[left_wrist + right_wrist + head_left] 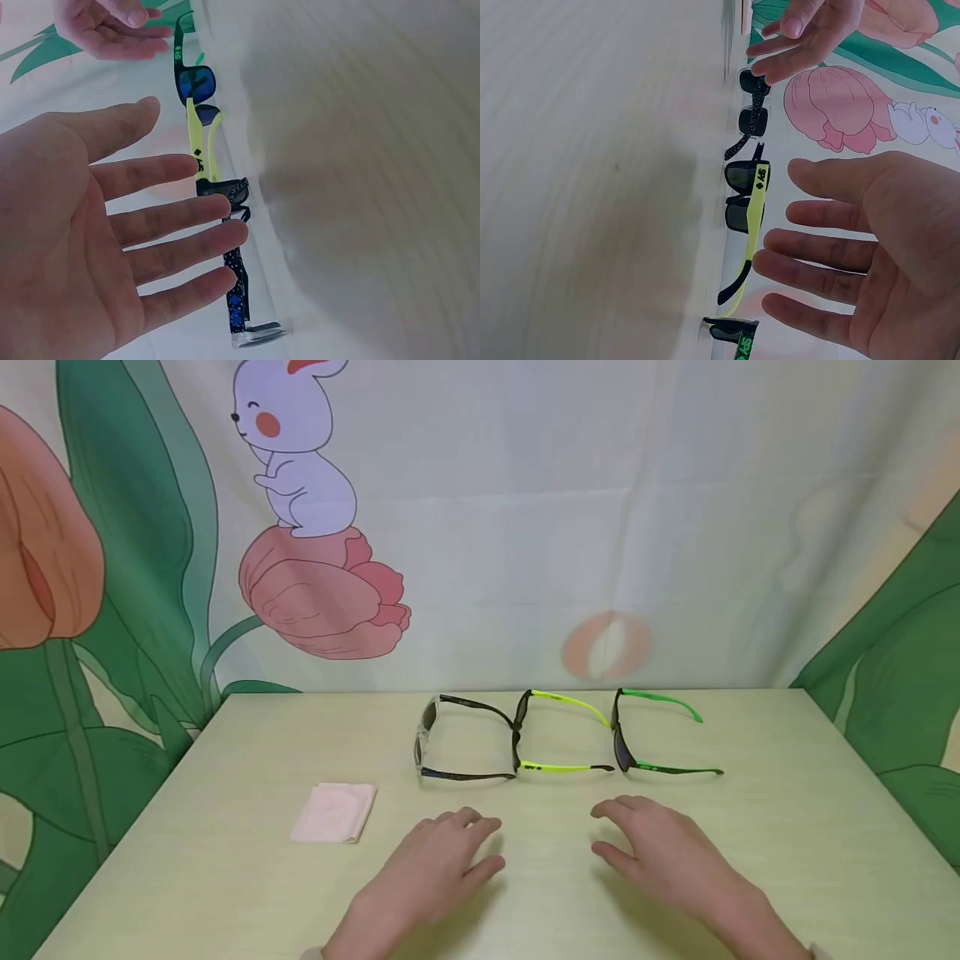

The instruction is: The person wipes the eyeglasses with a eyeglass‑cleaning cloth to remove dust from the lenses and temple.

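Observation:
Three pairs of sunglasses lie in a row at the back of the table, temples unfolded. The left pair point(465, 747) point(236, 292) point(754, 112) has a clear front and black speckled arms. The middle pair point(558, 735) point(199, 142) point(746, 202) has yellow arms, and the right pair point(660, 735) point(195, 79) point(735, 337) has green arms. My left hand point(480, 847) point(180, 225) is spread, palm down, just in front of the speckled pair and holds nothing. My right hand point(611, 831) point(795, 255) is spread the same way in front of the yellow and green pairs, also holding nothing.
A folded pale pink cloth point(333, 812) lies left of my left hand. The light green table point(787, 827) ends at a printed backdrop with a rabbit and tulips point(315, 568), right behind the sunglasses.

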A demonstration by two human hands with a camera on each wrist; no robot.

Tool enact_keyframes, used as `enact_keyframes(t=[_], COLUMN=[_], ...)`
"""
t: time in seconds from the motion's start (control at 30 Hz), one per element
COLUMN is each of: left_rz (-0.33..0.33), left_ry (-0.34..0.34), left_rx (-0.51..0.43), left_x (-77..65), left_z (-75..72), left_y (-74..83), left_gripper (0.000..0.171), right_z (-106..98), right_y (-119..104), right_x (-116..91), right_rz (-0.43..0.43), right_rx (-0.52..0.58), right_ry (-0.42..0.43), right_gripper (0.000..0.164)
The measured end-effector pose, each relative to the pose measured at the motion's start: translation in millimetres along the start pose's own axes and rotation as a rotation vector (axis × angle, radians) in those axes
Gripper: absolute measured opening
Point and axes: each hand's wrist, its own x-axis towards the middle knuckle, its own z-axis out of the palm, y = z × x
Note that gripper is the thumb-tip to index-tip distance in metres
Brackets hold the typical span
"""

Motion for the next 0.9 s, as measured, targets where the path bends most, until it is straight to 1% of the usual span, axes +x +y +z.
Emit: enact_keyframes(t=[0.3, 0.53, 0.67, 0.9], left_rz=[-0.028, -0.057, -0.098, -0.202], left_ry=[-0.005, 0.051, 0.069, 0.060], left_rx=[-0.020, -0.053, -0.054, -0.060], left_x=[-0.8, -1.7, -2.8, -7.4], left_z=[-2.8, -7.6, -11.1, -19.9], left_y=[-5.9, -17.4, -24.9, -40.5], left_gripper=[0.045, 0.041, 0.040, 0.043], right_z=[-0.1, -1.0, -1.4, -2.8], right_y=[7.2, 11.5, 13.7, 16.5], right_x=[-1.7, -3.8, -4.8, -5.1], right_rz=[0.007, 0.017, 0.023, 0.034], right_rx=[-0.006, -0.007, -0.005, -0.002], right_ry=[-0.010, -0.013, -0.019, -0.031], right_gripper=[0.028, 0.028, 0.028, 0.027])
